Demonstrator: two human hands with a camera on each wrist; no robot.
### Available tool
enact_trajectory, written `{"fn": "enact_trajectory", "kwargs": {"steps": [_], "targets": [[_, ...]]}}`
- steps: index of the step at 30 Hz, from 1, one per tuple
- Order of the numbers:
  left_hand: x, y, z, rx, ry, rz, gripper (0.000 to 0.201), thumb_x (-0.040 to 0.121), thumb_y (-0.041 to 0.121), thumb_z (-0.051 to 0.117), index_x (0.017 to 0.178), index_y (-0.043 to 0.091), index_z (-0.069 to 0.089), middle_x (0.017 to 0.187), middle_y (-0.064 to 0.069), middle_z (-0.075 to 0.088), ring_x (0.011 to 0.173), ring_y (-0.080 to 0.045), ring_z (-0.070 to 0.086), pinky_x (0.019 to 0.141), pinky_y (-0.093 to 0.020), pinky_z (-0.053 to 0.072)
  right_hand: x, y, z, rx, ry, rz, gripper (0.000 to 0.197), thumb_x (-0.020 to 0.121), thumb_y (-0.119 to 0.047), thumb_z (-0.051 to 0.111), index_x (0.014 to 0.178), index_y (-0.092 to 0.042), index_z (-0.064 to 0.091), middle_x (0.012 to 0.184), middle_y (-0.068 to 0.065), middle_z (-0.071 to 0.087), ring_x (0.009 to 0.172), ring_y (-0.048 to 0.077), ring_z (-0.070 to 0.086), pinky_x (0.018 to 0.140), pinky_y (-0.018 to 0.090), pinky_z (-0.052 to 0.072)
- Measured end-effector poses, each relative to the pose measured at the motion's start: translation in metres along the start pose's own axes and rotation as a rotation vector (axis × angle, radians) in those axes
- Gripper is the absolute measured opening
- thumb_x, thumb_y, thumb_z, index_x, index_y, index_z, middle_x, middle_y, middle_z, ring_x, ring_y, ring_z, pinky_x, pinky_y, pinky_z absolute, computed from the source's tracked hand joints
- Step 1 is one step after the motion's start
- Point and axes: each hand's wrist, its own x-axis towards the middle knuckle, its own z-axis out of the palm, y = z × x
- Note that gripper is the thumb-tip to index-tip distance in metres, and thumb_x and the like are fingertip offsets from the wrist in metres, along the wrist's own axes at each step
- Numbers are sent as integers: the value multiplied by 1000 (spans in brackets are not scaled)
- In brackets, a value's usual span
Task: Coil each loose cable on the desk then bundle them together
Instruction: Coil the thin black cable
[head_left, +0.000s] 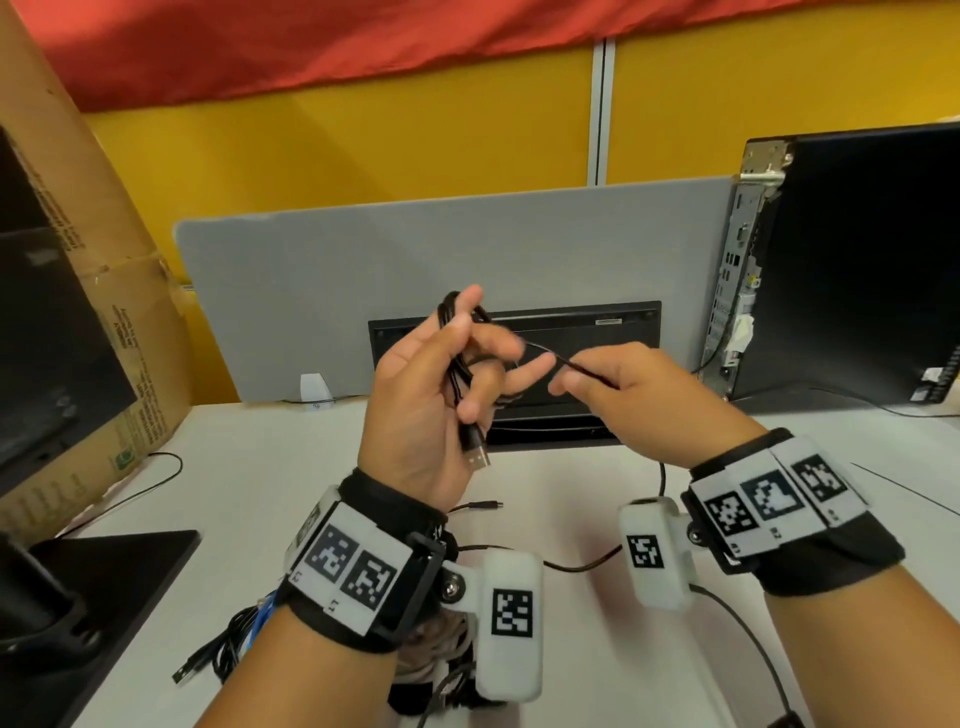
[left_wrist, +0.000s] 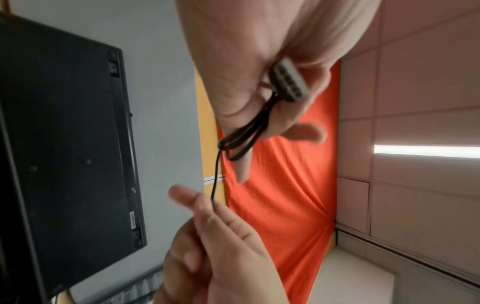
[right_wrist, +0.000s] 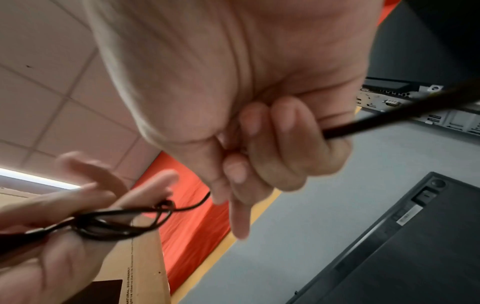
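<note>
Holding black cable (head_left: 457, 364) aloft, both hands clear of desk (head_left: 270, 467).

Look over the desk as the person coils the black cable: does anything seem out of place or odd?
Mostly no. The left hand holds the black cable in loops while the right hand grips its free end. One oddity: the keyboard stands propped on edge against the grey divider, underside facing out.

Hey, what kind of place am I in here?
Most likely an office cubicle: a white desk backed by a grey divider, a computer tower standing on the right with its rear ports showing, and a tiled ceiling with strip lighting overhead.
</note>
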Motion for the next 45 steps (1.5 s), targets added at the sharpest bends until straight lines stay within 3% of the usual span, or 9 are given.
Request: {"fn": "enact_trajectory", "kwargs": {"steps": [4, 11, 19, 27, 31, 36, 37, 38, 45], "targets": [[3, 2, -5, 110, 31, 109, 37, 103, 17, 38, 136, 2, 31, 124, -17, 65, 59, -17, 67, 94, -51, 52, -6, -10, -5, -41, -107, 42, 27, 99, -37, 48, 85, -36, 70, 62, -28, 61, 63, -10, 56, 60, 20, 39], [5, -10, -10, 212, 96, 178, 56, 103, 14, 40, 151, 10, 11, 135, -7, 60, 109, -36, 66, 109, -52, 38, -19, -33, -14, -100, -239, 44, 24, 94, -38, 56, 81, -27, 73, 68, -7, 68, 58, 6, 57, 59, 22, 48], [4, -12, -14, 737, 69, 207, 59, 103, 9, 37, 152, 24, 7, 119, -2, 69, 108, -13, 67, 98, -22, 45, -28, -46, -35, 183, 22, -84, 21, 89, -20, 62, 73, -9, 70, 52, 2, 49, 42, 2, 37, 46, 9, 33], [-1, -17, -6, 1000, -45, 25, 54, 103, 11, 38, 153, 25, 23, 57, 6, 58, 65, -4, 58, 84, -6, 42, -25, -44, -33, 223, 253, -276, 12, 92, -18, 62, 85, -13, 71, 72, 24, 60, 62, 33, 47, 58, 30, 39], [-5, -9, 2, 1033, -76, 31, 29, 101, 27, 41, 107, 8, 62, 53, 6, 42, 48, -3, 40, 60, -15, 44, -23, -37, -37, 241, 497, -285, 8, 78, -29, 79, 79, -22, 75, 63, 10, 66, 55, 28, 51, 55, 36, 45], [-10, -5, 15, 786, -195, -98, 22, 99, 17, 51, 116, 15, 65, 87, 27, 32, 57, 2, 54, 82, -30, 55, -18, -26, -35, 75, 668, -364, 13, 84, -26, 73, 96, -25, 75, 70, -1, 49, 68, 3, 45, 64, 11, 35], [-11, -3, 15, 669, -224, -162, 23, 99, 14, 50, 117, 12, 65, 53, 8, 61, 53, 0, 53, 88, -40, 56, -16, -23, -32, 68, 677, -372, 16, 87, -22, 70, 103, -24, 74, 73, 2, 49, 71, 2, 45, 66, 11, 36], [-12, -1, 15, 549, -262, -214, 24, 100, 12, 48, 117, 8, 65, 52, 21, 37, 45, -1, 45, 87, -49, 56, -14, -19, -28, 61, 676, -372, 19, 90, -20, 67, 108, -24, 72, 76, 6, 49, 72, 3, 45, 68, 11, 36], [-9, 2, 13, 13, -313, -207, 41, 100, 22, 42, 132, -2, 53, 46, 3, 38, 35, -5, 23, 81, -54, 54, -5, 2, -10, -46, 394, -163, 33, 99, -22, 50, 124, -38, 63, 99, -2, 69, 94, 14, 61, 85, 39, 51]]}}
